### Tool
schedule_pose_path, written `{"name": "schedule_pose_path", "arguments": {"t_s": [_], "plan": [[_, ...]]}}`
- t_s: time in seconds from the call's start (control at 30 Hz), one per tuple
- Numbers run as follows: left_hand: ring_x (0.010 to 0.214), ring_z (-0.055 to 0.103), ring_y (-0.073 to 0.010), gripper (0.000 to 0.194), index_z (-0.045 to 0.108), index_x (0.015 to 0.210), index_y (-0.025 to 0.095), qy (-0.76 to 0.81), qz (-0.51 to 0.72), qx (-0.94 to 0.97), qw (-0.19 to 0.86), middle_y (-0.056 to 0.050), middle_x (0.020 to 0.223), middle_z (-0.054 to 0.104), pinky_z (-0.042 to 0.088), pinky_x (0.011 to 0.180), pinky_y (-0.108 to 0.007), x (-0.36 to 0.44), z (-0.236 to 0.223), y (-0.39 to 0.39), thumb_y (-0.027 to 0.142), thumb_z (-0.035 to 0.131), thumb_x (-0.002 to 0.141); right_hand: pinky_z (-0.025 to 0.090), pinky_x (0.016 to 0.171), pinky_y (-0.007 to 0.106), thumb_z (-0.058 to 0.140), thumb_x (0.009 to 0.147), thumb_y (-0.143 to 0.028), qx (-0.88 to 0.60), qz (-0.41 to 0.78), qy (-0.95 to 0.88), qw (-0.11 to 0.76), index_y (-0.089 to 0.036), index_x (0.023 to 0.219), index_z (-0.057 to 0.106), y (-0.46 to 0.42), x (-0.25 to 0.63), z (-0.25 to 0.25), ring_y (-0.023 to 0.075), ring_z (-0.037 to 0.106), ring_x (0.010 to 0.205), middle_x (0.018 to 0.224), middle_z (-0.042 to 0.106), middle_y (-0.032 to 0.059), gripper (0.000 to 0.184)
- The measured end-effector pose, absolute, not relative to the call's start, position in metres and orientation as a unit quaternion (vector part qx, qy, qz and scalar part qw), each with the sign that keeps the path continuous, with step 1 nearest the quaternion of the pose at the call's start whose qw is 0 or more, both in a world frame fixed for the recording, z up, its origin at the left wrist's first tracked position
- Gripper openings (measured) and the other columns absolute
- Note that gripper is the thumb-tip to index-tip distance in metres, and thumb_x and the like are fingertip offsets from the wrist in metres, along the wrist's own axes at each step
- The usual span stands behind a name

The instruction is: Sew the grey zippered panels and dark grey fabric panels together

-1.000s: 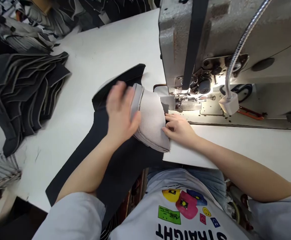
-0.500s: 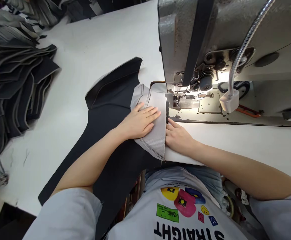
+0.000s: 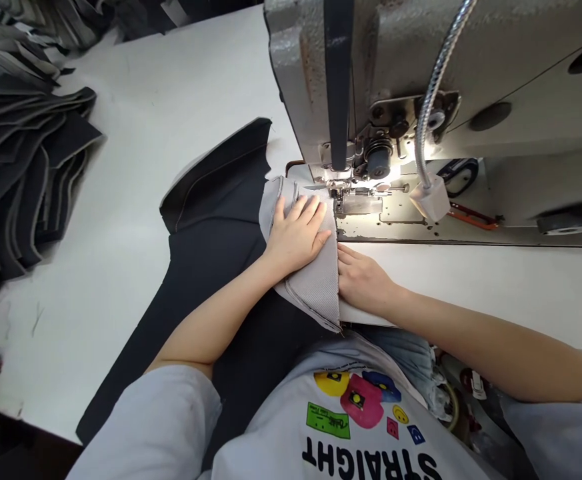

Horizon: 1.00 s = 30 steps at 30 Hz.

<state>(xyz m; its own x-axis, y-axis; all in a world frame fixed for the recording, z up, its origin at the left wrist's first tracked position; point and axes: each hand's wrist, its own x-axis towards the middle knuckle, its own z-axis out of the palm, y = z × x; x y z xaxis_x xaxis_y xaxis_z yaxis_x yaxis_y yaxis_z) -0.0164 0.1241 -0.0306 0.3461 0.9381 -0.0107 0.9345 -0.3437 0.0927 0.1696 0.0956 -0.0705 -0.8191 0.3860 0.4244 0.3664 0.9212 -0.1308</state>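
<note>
Nearer the presser foot [image 3: 339, 193], the left hand [image 3: 295, 237] hides grey mesh [image 3: 315, 287].

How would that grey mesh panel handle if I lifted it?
The grey mesh panel would probably flop, since it bends under the left hand. It likely feels light for its size, though its stitched edge may be slightly stiffer.

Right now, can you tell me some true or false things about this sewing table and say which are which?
The left hand lies flat on the grey mesh fabric. True.
The right hand holds scissors. False: it holds nothing and rests on the white table beside the mesh.
A dark fabric piece lies under the mesh. True.
The stack of dark cut pieces is right of the sewing machine. False: it is left of the machine.
</note>
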Motion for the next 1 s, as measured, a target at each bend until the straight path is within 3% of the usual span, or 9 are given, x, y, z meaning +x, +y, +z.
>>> {"name": "schedule_pose_path", "arguments": {"t_s": [0.13,0.3,0.43,0.57,0.8,1.0], "plan": [[0.145,0.038,-0.0334,0.054,0.047,0.149,0.014,0.56,0.029,0.827,0.042,-0.014,0.155,0.044,0.021,0.122,-0.056,-0.013,-0.029,0.12,0.038,0.031,0.103,0.049,0.112,0.044,0.046,0.093,-0.005,-0.18,0.041,-0.954,0.235,-0.01,0.114,0.074,0.096,0.177,-0.069,0.0243,0.066,0.107,0.102,0.074,0.0146,0.034],[0.144,0.04,-0.033,0.055,0.047,0.148,0.011,0.549,0.02,0.834,0.051,-0.015,0.154,0.045,0.026,0.12,-0.052,-0.01,-0.028,0.118,0.036,0.03,0.103,0.048,0.113,0.046,0.045,0.094,-0.005,-0.182,0.083,-0.951,0.237,-0.011,0.128,0.067,0.095,0.182,-0.068,0.0255,0.062,0.12,0.112,0.072,0.016,0.041],[0.143,0.042,-0.0338,0.056,0.047,0.148,0.008,0.544,0.017,0.837,0.048,-0.015,0.153,0.046,0.027,0.119,-0.052,-0.01,-0.028,0.118,0.035,0.028,0.103,0.05,0.112,0.045,0.042,0.095,-0.007,-0.194,0.054,-0.946,0.254,-0.014,0.119,0.071,0.095,0.181,-0.07,0.0233,0.063,0.117,0.106,0.073,0.0119,0.038],[0.141,0.043,-0.0327,0.055,0.047,0.148,0.008,0.54,0.022,0.84,0.038,-0.015,0.153,0.047,0.028,0.118,-0.05,-0.008,-0.029,0.124,0.034,0.029,0.103,0.05,0.112,0.046,0.042,0.094,-0.006,-0.194,0.07,-0.943,0.262,-0.01,0.109,0.074,0.097,0.181,-0.071,0.0248,0.064,0.113,0.102,0.072,0.0159,0.036],[0.142,0.042,-0.0318,0.053,0.046,0.149,0.011,0.541,0.026,0.84,0.039,-0.014,0.154,0.046,0.027,0.118,-0.05,-0.005,-0.028,0.13,0.034,0.033,0.102,0.051,0.109,0.049,0.043,0.092,-0.007,-0.175,0.071,-0.946,0.264,-0.011,0.106,0.074,0.1,0.185,-0.067,0.0255,0.065,0.11,0.101,0.071,0.0163,0.035],[0.142,0.042,-0.0322,0.052,0.048,0.147,0.012,0.535,0.014,0.844,0.032,-0.014,0.154,0.046,0.028,0.118,-0.052,-0.005,-0.026,0.13,0.033,0.032,0.102,0.052,0.108,0.044,0.041,0.091,-0.003,-0.184,0.037,-0.944,0.272,-0.012,0.101,0.076,0.099,0.183,-0.065,0.023,0.066,0.102,0.094,0.072,0.0139,0.037]]}}
